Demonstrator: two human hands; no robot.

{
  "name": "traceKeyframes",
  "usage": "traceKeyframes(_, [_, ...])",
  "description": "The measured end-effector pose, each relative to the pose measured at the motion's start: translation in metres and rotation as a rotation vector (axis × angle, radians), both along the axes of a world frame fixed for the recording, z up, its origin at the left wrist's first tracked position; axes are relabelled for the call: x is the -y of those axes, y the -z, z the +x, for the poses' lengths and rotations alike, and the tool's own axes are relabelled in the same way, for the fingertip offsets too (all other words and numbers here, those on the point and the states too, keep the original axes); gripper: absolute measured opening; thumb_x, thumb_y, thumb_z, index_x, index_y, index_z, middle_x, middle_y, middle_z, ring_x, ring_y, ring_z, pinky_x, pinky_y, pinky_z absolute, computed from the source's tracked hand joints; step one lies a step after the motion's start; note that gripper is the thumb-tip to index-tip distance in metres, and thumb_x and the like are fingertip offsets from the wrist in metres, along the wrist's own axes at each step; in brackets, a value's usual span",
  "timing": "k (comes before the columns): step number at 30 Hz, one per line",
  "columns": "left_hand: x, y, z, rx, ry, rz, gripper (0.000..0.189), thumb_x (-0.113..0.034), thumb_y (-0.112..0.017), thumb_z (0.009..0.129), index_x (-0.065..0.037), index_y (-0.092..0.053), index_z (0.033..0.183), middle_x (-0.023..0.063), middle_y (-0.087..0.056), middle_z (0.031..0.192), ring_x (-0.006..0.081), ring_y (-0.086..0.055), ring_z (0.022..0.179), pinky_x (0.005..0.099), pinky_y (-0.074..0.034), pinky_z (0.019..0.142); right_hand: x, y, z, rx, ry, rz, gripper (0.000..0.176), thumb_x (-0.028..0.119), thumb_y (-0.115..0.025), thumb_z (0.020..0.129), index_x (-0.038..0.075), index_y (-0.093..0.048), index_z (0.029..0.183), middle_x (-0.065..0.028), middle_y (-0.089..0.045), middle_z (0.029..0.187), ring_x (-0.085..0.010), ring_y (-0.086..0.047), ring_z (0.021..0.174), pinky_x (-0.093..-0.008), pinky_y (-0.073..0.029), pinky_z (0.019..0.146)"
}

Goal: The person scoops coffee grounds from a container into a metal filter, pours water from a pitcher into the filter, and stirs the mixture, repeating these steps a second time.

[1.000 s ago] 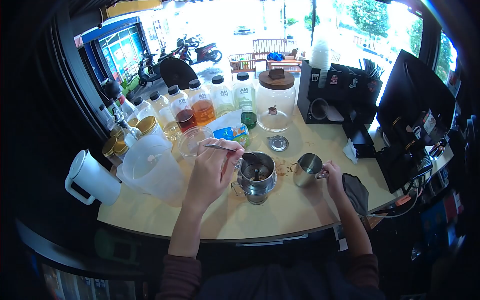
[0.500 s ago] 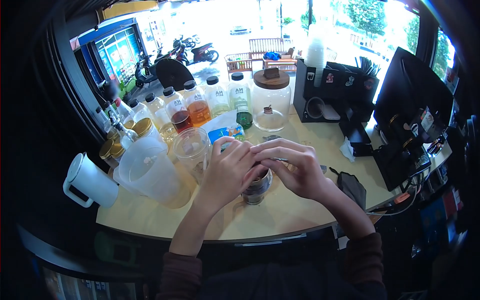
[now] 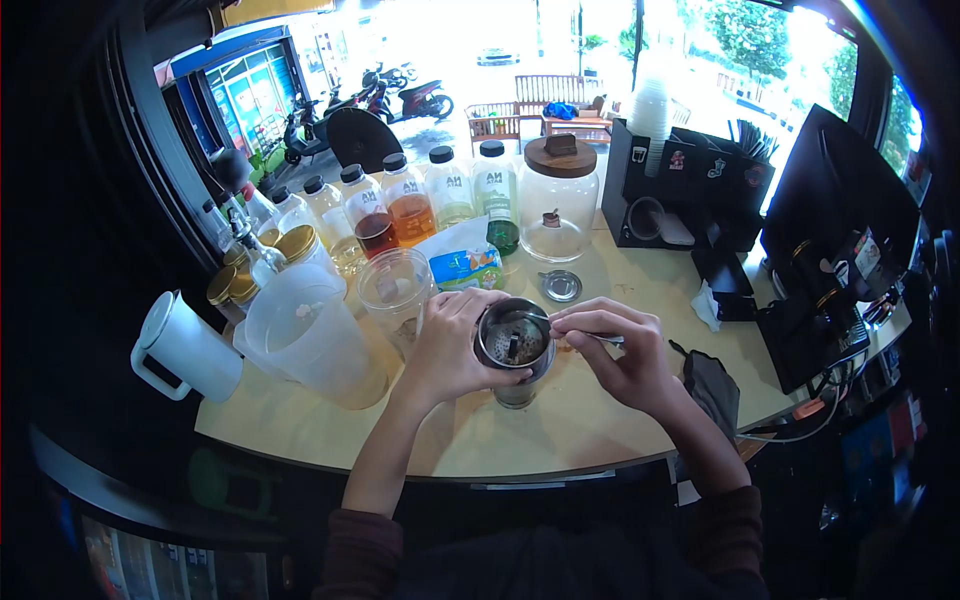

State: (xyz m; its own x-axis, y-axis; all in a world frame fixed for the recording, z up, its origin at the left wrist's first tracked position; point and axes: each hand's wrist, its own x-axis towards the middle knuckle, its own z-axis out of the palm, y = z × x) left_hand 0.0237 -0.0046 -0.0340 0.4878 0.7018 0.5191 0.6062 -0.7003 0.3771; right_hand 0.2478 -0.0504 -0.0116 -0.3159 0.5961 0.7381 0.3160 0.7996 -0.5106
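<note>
A round metal-rimmed strainer cup (image 3: 516, 322) with a speckled, perforated-looking inside and a small dark piece in it sits over a glass vessel (image 3: 517, 392). My left hand (image 3: 458, 343) wraps round its left side, thumb along the near rim. At the right rim my right hand (image 3: 622, 352) pinches a thin metal piece (image 3: 606, 340); I cannot tell whether it is a spoon or a handle. Just beyond lies a round metal lid (image 3: 561, 286) on the table. Left of the strainer stands an open clear plastic jar (image 3: 393, 283).
A frosted pitcher (image 3: 308, 335) and a white jug (image 3: 185, 345) stand at left. Several syrup bottles (image 3: 411, 215), a blue-white packet (image 3: 466, 268) and a wooden-lidded jar (image 3: 560, 205) line the back. A black organizer (image 3: 620, 190), monitor (image 3: 840, 190) and dark pouch (image 3: 711, 385) are at right.
My hands have parted from over the vessel, uncovering the strainer's open top. The left now grips its side; the right has moved to the right rim with a thin metal piece. The lid now shows fully.
</note>
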Motion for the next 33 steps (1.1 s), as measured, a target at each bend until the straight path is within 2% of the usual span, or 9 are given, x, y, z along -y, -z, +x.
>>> traceKeyframes(3, [-0.001,-0.004,0.001,0.069,0.029,0.054,0.077,-0.041,-0.088,0.051,-0.009,-0.058,0.114,0.0068,-0.063,0.111,0.0255,-0.057,0.110,0.0450,-0.032,0.104,0.001,-0.002,0.003,-0.040,-0.085,-0.067,0.010,0.001,-0.063,0.087,-0.001,-0.067,0.096,-0.0120,-0.068,0.093,-0.0198,-0.069,0.081,-0.0293,-0.057,0.071])
traceKeyframes(6, [-0.001,-0.009,-0.001,0.066,0.042,0.091,0.077,-0.039,-0.088,0.051,-0.010,-0.057,0.115,0.0062,-0.062,0.112,0.0247,-0.057,0.111,0.0462,-0.030,0.106,0.002,-0.004,0.003,-0.055,-0.110,0.010,0.010,0.002,-0.063,0.088,-0.001,-0.067,0.097,-0.0120,-0.069,0.094,-0.0189,-0.069,0.082,-0.0293,-0.056,0.071])
traceKeyframes(9, [-0.001,-0.013,-0.003,0.029,0.063,0.128,0.078,-0.040,-0.086,0.053,-0.014,-0.055,0.121,0.0046,-0.060,0.116,0.0227,-0.055,0.114,0.0480,-0.029,0.105,0.007,-0.009,0.004,-0.058,-0.092,-0.054,0.009,0.003,-0.063,0.088,-0.001,-0.066,0.096,-0.0122,-0.069,0.095,-0.0191,-0.069,0.084,-0.0295,-0.056,0.072])
traceKeyframes(11, [-0.002,-0.014,-0.004,0.011,0.080,0.128,0.078,-0.038,-0.085,0.055,-0.017,-0.053,0.123,0.0031,-0.059,0.118,0.0228,-0.054,0.116,0.0511,-0.026,0.107,0.006,-0.008,0.005,-0.031,-0.179,-0.097,0.008,0.003,-0.062,0.089,-0.002,-0.066,0.095,-0.0122,-0.068,0.096,-0.0188,-0.068,0.084,-0.0287,-0.056,0.072])
traceKeyframes(15, [-0.001,-0.018,-0.007,-0.007,0.113,0.132,0.078,-0.036,-0.085,0.055,-0.019,-0.053,0.125,0.0024,-0.058,0.119,0.0220,-0.052,0.118,0.0522,-0.024,0.109,0.003,-0.008,0.006,-0.067,-0.172,-0.068,0.008,0.003,-0.062,0.089,-0.001,-0.065,0.095,-0.0125,-0.067,0.099,-0.0184,-0.068,0.083,-0.0278,-0.056,0.071])
traceKeyframes(18, [-0.002,-0.019,-0.009,-0.059,0.113,0.178,0.079,-0.035,-0.084,0.055,-0.020,-0.053,0.126,0.0010,-0.057,0.119,0.0207,-0.051,0.119,0.0521,-0.024,0.109,0.000,-0.009,0.013,-0.010,-0.261,-0.150,0.007,0.004,-0.061,0.090,-0.001,-0.064,0.095,-0.0124,-0.067,0.101,-0.0184,-0.068,0.084,-0.0267,-0.054,0.072])
traceKeyframes(23, [-0.001,-0.022,-0.009,-0.075,0.128,0.270,0.076,-0.035,-0.086,0.053,-0.020,-0.057,0.122,-0.0009,-0.058,0.117,0.0192,-0.054,0.115,0.0517,-0.025,0.108,-0.004,-0.009,0.011,-0.081,-0.320,-0.164,0.007,0.004,-0.056,0.092,0.000,-0.061,0.096,-0.0117,-0.066,0.097,-0.0205,-0.066,0.088,-0.0305,-0.052,0.079])
traceKeyframes(29, [0.000,-0.023,-0.008,-0.082,0.143,0.289,0.078,-0.033,-0.086,0.051,-0.020,-0.057,0.122,-0.0015,-0.058,0.117,0.0198,-0.054,0.115,0.0523,-0.026,0.107,-0.004,-0.012,0.006,-0.181,-0.380,-0.217,0.011,0.007,-0.050,0.096,0.000,-0.058,0.097,-0.0113,-0.065,0.091,-0.0203,-0.065,0.084,-0.0323,-0.051,0.080])
traceKeyframes(33, [0.002,-0.025,-0.010,-0.096,0.126,0.286,0.078,-0.032,-0.086,0.051,-0.020,-0.056,0.122,-0.0016,-0.058,0.117,0.0197,-0.053,0.114,0.0522,-0.026,0.107,-0.007,-0.016,0.014,-0.040,-0.350,-0.258,0.012,0.006,-0.048,0.097,-0.001,-0.058,0.099,-0.0112,-0.066,0.089,-0.0191,-0.065,0.082,-0.0316,-0.051,0.078])
